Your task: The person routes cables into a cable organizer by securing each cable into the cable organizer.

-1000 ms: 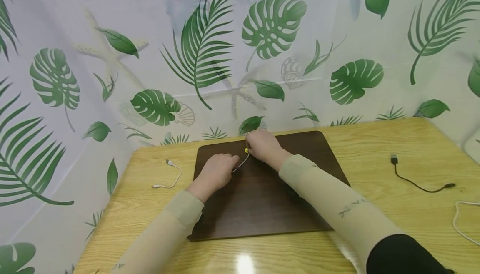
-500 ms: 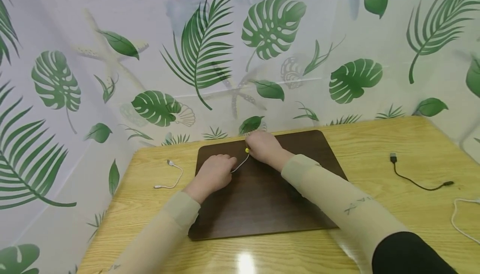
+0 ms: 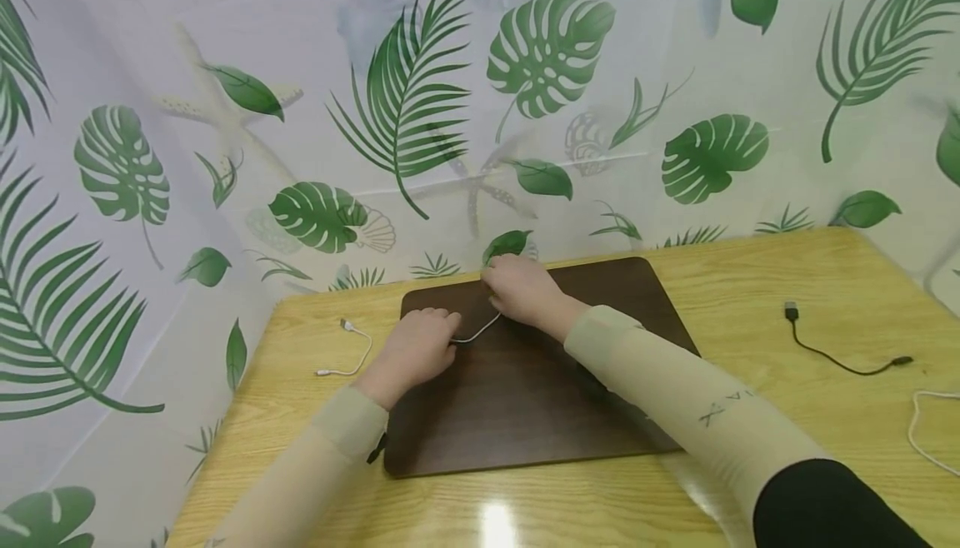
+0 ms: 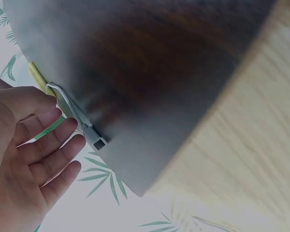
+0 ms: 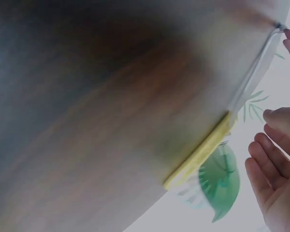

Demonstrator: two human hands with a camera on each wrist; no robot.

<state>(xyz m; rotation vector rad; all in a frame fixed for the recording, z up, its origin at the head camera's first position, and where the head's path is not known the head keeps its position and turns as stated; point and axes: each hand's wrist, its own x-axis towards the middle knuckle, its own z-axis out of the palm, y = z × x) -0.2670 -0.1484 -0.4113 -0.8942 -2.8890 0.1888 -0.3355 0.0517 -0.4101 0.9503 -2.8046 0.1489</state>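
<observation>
A grey-white USB cable (image 3: 480, 333) lies across the dark brown board (image 3: 517, 402) near its back edge. Its open-ended plug (image 4: 94, 137) shows in the left wrist view, just past the fingertips of my left hand (image 4: 36, 150). Those fingers are loosely bent, with no cable clasped in the palm. My right hand (image 3: 522, 288) is over the cable's other end. In the right wrist view, a yellow strip (image 5: 198, 152) at that end stands a little apart from my right hand's (image 5: 275, 162) relaxed fingers. The hand hides the strip from the head view.
On the wooden table (image 3: 750, 281), a short white USB cable (image 3: 365, 354) lies left of the board. To the right are a black USB cable (image 3: 825, 355) and a further white cable (image 3: 915, 431). A leaf-printed cloth (image 3: 585, 156) hangs behind.
My left hand has shifted slightly left, away from the right hand. The right hand has edged left over the yellow strip, which showed below its fingers before.
</observation>
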